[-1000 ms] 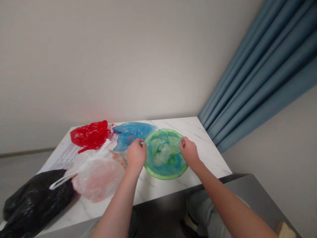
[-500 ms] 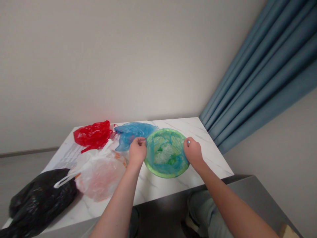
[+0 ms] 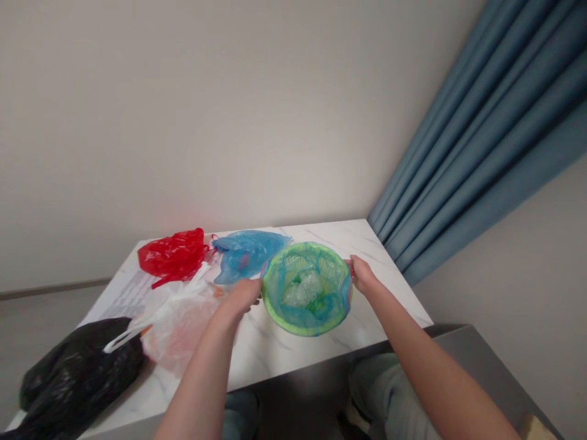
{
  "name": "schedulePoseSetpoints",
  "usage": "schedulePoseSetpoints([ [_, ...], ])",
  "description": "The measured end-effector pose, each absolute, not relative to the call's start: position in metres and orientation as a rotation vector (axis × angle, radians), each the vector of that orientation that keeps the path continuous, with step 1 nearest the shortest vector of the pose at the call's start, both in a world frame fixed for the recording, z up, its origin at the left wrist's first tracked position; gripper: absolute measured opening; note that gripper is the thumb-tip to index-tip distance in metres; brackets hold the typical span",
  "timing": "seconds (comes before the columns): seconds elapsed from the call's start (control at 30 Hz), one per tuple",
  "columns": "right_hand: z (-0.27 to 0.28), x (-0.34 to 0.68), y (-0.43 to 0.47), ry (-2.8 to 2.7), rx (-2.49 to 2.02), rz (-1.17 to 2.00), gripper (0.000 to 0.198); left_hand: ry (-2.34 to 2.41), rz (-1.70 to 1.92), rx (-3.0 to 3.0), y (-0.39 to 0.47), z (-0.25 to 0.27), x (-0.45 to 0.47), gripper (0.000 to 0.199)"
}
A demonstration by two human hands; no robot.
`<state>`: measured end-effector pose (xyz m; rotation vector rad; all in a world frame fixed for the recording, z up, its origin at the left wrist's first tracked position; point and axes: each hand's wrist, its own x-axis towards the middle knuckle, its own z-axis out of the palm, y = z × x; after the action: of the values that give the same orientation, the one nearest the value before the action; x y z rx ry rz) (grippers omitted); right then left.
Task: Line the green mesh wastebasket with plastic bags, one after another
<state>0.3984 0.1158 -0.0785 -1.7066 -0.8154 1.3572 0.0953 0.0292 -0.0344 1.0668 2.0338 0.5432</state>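
Observation:
A round green plastic basket [image 3: 280, 318] with openwork walls sits in front of me on the white table. A thin translucent blue plastic bag [image 3: 337, 301] lines it and laps over its rim on both sides. Crumpled clear and green plastic [image 3: 303, 289] lies inside. My left hand [image 3: 244, 294] is at the left rim, its fingers curled by the bag's edge and partly hidden. At the right rim, my right hand [image 3: 362, 273] has its fingers closed at the bag's edge, just outside the basket.
To the left lie a red plastic bag [image 3: 177, 255], a blue plastic bag [image 3: 252, 249], a whitish bag [image 3: 177, 333] with pinkish contents, and a black bag [image 3: 82, 366]. A printed sheet [image 3: 114, 299] is partly under them. A blue curtain [image 3: 458, 153] hangs at right.
Both hands have moved outward from the rim, the left one also lower. The blue bag's edge now shows over the outside of the basket on both sides.

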Motion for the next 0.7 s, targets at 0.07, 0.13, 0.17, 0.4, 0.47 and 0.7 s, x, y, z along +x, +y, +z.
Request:
schedulePoseSetpoints([
  [0.07, -0.083, 0.398, 0.116, -0.786, -1.682, 1.459, 0.029, 1.900, 0.481, 0.944, 0.023, -0.033, 0.094, 0.022],
  [0.13, -0.086, 0.398, 0.116, -0.763, -1.669, 1.524, 0.026, 1.836, 0.471, 0.844, 0.020, -0.031, 0.096, 0.021],
  [0.17, -0.086, 0.398, 0.115, -0.753, -1.666, 1.547, 0.025, 1.833, 0.490, 0.821, 0.020, -0.031, 0.097, 0.020],
  [0.4, -0.080, 0.396, 0.109, -0.762, -1.609, 1.672, 0.020, 1.890, 0.562, 0.845, 0.028, -0.036, 0.101, 0.011],
  [0.47, -0.078, 0.397, 0.109, -0.762, -1.615, 1.638, 0.017, 1.902, 0.560, 0.870, 0.031, -0.039, 0.099, 0.011],
  [0.7, -0.079, 0.395, 0.111, -0.783, -1.700, 1.452, 0.014, 2.210, 0.395, 1.241, 0.034, -0.036, 0.092, 0.023],
])
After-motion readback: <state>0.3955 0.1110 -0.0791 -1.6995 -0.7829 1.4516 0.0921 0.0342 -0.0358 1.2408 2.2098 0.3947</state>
